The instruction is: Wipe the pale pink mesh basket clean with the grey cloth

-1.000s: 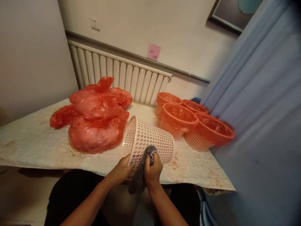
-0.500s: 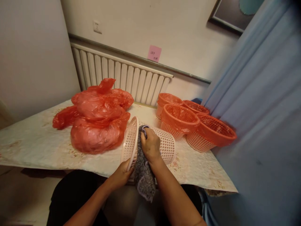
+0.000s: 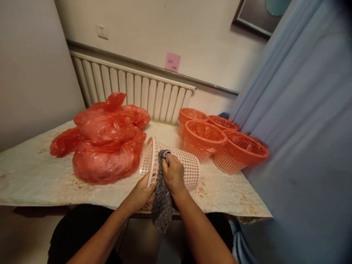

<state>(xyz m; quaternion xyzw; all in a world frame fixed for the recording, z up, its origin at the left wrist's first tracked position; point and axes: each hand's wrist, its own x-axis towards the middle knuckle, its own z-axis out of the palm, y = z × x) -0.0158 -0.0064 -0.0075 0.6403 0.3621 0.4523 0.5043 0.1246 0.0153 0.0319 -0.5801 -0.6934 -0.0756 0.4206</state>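
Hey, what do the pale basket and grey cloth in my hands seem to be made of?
Pale basket: probably moulded plastic, fairly smooth, judging by its thin, evenly perforated wall. Grey cloth: likely a soft textile, matte and speckled, hanging limp from the right hand; exact fibre unclear.

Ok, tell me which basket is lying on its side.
The pale unlined basket, its mouth facing left, with the left hand at its rim. The four red-lined baskets all stand upright.
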